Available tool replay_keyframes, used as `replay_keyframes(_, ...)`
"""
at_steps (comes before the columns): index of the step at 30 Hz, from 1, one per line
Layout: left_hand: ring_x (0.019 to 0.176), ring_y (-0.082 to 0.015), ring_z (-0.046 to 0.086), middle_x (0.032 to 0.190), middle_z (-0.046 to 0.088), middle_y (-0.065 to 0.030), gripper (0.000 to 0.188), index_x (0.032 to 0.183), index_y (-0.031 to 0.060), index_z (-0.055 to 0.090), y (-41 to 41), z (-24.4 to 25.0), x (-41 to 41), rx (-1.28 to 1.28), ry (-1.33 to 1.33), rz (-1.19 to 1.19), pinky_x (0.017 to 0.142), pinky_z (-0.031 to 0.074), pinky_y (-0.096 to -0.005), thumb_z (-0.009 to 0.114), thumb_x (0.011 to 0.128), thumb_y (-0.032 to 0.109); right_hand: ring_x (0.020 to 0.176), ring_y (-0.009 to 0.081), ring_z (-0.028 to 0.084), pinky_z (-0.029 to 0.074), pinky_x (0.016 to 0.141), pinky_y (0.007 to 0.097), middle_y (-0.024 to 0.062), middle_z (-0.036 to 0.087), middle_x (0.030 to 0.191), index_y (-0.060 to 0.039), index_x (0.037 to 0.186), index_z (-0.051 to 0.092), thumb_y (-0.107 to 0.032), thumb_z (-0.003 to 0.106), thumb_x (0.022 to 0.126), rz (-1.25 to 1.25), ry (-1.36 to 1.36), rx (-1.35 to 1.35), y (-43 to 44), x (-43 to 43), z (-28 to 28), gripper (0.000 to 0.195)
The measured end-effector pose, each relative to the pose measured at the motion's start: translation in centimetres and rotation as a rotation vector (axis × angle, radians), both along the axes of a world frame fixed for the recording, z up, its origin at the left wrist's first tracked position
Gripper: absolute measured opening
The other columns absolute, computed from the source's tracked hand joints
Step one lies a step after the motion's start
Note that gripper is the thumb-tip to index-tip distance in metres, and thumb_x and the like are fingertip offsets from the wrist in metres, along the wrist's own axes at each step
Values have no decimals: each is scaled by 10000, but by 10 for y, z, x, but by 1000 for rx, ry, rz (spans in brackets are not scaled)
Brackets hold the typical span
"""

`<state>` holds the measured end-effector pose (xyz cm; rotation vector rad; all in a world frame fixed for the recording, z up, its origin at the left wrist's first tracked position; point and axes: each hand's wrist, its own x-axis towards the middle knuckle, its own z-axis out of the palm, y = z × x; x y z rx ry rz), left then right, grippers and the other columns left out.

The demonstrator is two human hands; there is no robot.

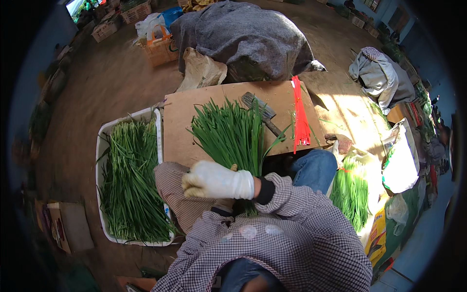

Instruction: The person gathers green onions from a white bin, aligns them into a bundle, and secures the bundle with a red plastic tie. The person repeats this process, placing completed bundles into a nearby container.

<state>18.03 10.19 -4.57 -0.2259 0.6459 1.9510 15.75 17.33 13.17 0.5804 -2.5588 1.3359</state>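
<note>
A thick bundle of green chives [231, 135] lies on a wooden board, its leaf tips pointing away from me and its lower end at my lap. My right hand [217, 180], in a white glove with yellowed fingertips, crosses over the lower part of the bundle. Its fingers are curled, and what is inside them is hidden. Beneath it, my left hand [224, 204] is mostly covered; it is at the bundle's lower end, but its grip cannot be seen. A broad-bladed knife [259, 104] rests right of the leaves. Further right lie red plastic tie strips [300, 113].
The board [178, 120] spans before my knees. At left stands a white crate [160, 135] filled with loose chives [133, 179]. Tied chives [350, 193] lie at right beside a sack [401, 160]. A grey blanket [240, 33] covers a heap beyond the board.
</note>
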Motion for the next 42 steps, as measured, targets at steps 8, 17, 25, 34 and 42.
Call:
replay_keyframes(8,1120,-213,642,1299,641,-84,536,1375,11,548,-1,8,-20,-147,308,87,957,556,-370,707,974,330,866,340,682,538,737,443,128,704,892,-60,1034,728,-209,700,919,-518,134,266,73,44,8,190)
replay_keyframes(17,1149,-226,607,1317,602,-85,599,1417,13,506,-6,-2,-13,-86,480,120,988,517,-386,732,952,315,876,152,689,545,784,293,87,739,991,-9,1122,706,-190,726,958,-1079,42,-356,143,41,-10,245)
replay_keyframes(25,1159,-207,594,1293,622,-82,423,1330,-2,568,-6,-9,-10,-137,700,88,1000,493,-360,654,999,246,749,155,676,529,690,285,81,717,859,-8,1046,688,-254,706,969,-1032,-132,-22,142,46,-30,258)
replay_keyframes(34,1121,-187,582,1284,588,-28,451,1359,45,539,-5,-4,-9,-129,675,31,963,510,-364,652,1000,292,575,39,476,387,525,183,-20,596,758,-32,1068,667,-173,570,1060,-980,56,-908,161,59,-28,171)
replay_keyframes(42,1134,-188,574,1301,582,-30,529,1402,93,517,-3,8,-8,-100,481,16,983,501,-379,698,969,338,671,145,639,494,602,295,44,651,742,-29,920,622,-173,669,993,-1049,-94,-83,145,66,-42,169)
